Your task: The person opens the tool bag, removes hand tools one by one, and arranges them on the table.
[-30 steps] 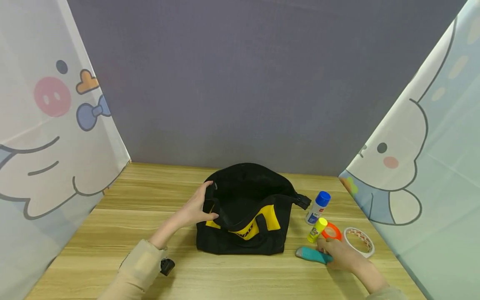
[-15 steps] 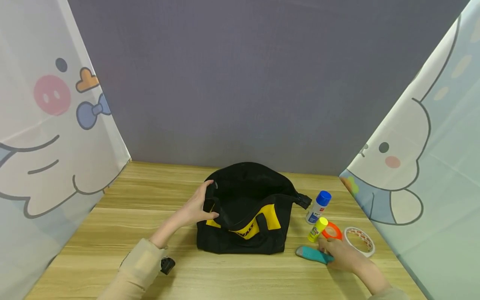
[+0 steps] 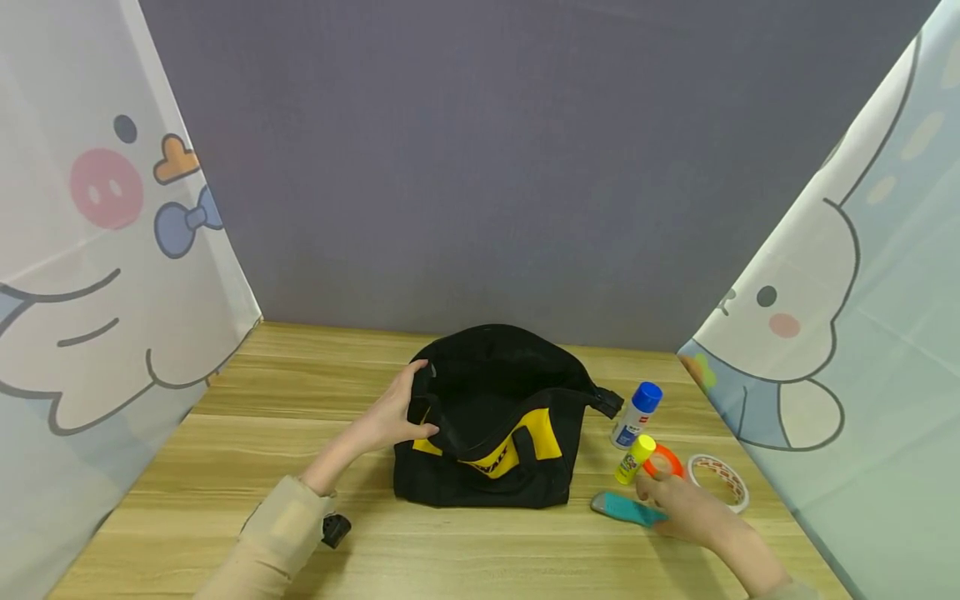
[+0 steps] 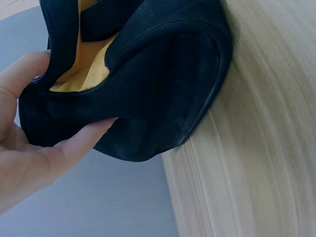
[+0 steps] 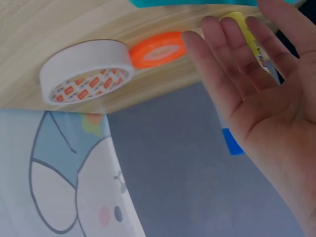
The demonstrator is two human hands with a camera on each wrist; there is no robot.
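A black and yellow tool bag (image 3: 480, 493) stands unzipped in the middle of the wooden table. My left hand (image 3: 388, 417) grips the left end of its mouth, fingers and thumb on either side of the cloth (image 4: 64, 116). Over on the right, my right hand (image 3: 688, 505) is low by the right end of a turquoise utility knife (image 3: 621, 507). In the right wrist view its fingers (image 5: 242, 54) are loosely bent, palm bare, with the knife at the top edge beyond them. A yellow glue stick (image 3: 634, 460) stands just past the knife.
Behind the glue stick is a white tube with a blue cap (image 3: 647, 397). An orange tape roll (image 5: 140, 58) and a white tape roll (image 5: 86, 55) lie beyond my right hand. A small black object (image 3: 335, 530) is beside my left sleeve. Printed cloth walls (image 3: 885, 333) flank the table.
My right hand has loosened slightly at the knife's end. The left hand and the bag stay where they were.
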